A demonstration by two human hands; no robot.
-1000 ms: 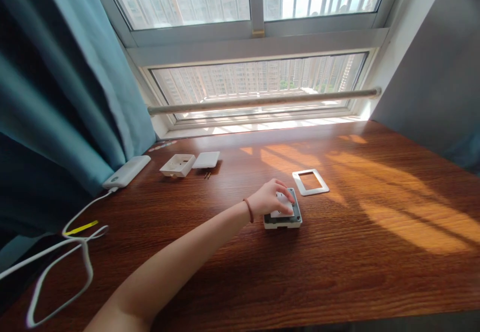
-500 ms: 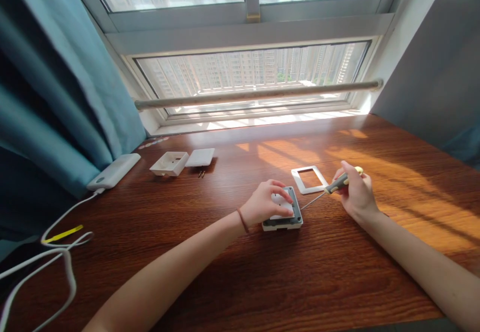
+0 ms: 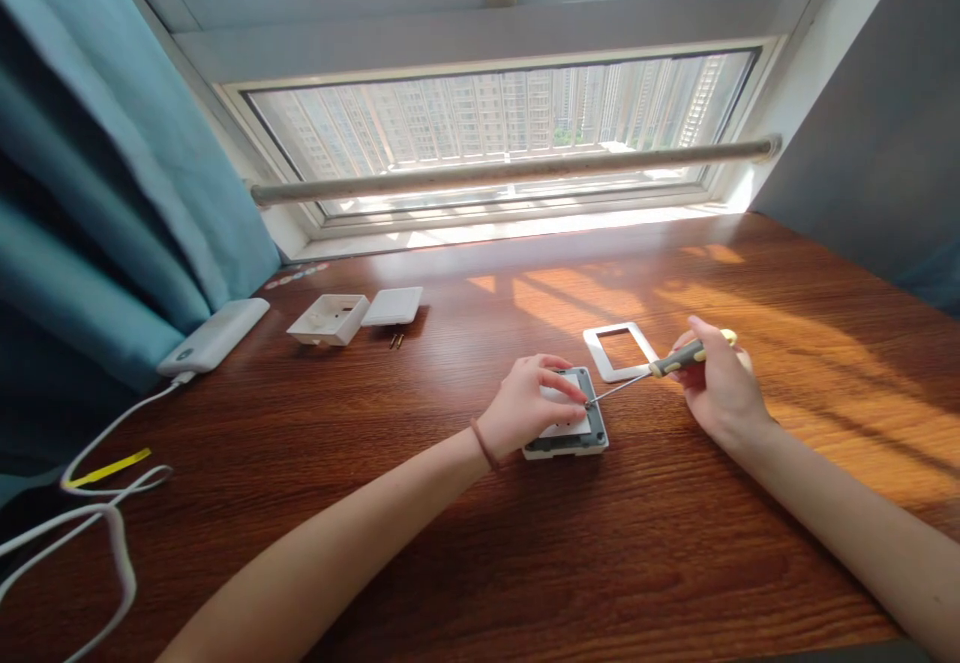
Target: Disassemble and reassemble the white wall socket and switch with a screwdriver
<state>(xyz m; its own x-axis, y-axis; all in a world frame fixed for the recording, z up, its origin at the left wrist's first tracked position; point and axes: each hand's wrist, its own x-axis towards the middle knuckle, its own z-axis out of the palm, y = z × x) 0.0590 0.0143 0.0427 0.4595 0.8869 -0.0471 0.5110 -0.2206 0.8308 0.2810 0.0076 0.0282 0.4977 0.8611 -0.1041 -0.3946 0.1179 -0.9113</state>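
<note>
Your right grip (image 3: pixel 718 388) holds the screwdriver (image 3: pixel 676 357); whether your left grip (image 3: pixel 527 405), over the socket (image 3: pixel 576 430) on the surface (image 3: pixel 637 553), pinches anything is unclear. The socket looks light, stiff; hold its sides.

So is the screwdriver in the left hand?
No, the right hand holds the screwdriver by its handle, while the left hand is on the grey-and-white socket.

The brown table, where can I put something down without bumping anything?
The table is bare between the white cable and left forearm, and between that and the right forearm, on the near side of the socket. Around it is crowded: left hand, right hand, screwdriver, white frame.
</note>
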